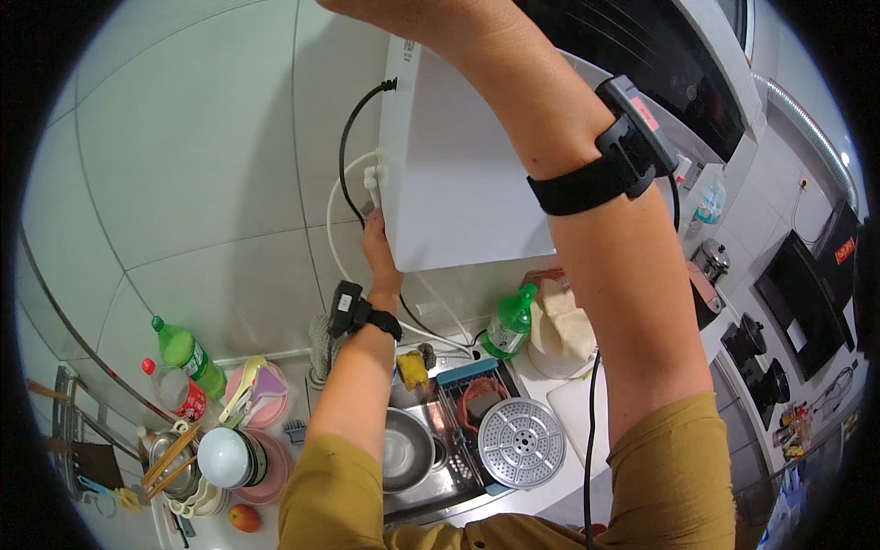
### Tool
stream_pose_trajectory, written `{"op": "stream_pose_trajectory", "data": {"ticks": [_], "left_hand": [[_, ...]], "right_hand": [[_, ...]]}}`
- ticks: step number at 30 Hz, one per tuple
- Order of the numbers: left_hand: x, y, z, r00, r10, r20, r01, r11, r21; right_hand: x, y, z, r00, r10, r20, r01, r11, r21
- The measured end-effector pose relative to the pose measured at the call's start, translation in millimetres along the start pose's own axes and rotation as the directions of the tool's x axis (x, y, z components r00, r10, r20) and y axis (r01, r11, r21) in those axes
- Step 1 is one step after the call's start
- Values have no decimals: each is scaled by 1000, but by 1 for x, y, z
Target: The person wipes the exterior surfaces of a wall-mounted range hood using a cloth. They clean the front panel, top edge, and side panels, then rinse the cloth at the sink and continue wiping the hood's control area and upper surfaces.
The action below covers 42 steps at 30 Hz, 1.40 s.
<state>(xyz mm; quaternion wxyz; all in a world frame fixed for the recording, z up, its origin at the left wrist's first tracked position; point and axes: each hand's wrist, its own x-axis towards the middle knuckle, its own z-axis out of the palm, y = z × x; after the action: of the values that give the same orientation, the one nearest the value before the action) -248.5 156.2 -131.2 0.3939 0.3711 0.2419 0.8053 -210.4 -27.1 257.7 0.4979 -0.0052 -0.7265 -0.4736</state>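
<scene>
A white box-shaped wall appliance [467, 165] hangs above the sink, with a black cable [347, 137] and a white hose [331, 220] at its left side. My left hand [376, 237] is at the appliance's lower left edge, close to a white pipe elbow [371, 180]; its fingers are partly hidden behind the edge. My right arm reaches up across the appliance's front, and the right hand lies beyond the top of the picture, its fingers out of sight. Both arms wear black straps with small devices.
Below is a steel sink with a metal bowl [402, 450], a perforated steamer plate [522, 442] and a yellow sponge [412, 371]. Green bottles [509, 323], stacked white bowls [223, 459], pink basins and an apple [245, 518] stand around it. A range hood [797, 302] is at right.
</scene>
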Motion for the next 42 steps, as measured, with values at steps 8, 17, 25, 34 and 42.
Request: {"op": "stream_pose_trajectory", "data": {"ticks": [8, 17, 25, 34, 42], "left_hand": [[-13, -24, -8, 993, -106, 49, 111, 988, -107], [36, 4, -2, 977, 212, 35, -214, 975, 60], [26, -32, -20, 991, 57, 120, -31, 977, -211], [-56, -87, -21, 962, 271, 10, -225, 777, 588], [-118, -123, 5, 874, 471, 121, -387, 526, 757]], "right_hand": [[11, -8, -36, 995, -45, -89, 60, 982, 177], [-58, -49, -138, 930, 255, 264, -363, 743, 563], [-205, -145, -200, 503, 645, 575, -806, 109, 582], [-323, -231, -247, -296, 560, 774, -755, -633, 170], [-363, -244, -273, -407, 549, 730, -666, -725, 174]]}}
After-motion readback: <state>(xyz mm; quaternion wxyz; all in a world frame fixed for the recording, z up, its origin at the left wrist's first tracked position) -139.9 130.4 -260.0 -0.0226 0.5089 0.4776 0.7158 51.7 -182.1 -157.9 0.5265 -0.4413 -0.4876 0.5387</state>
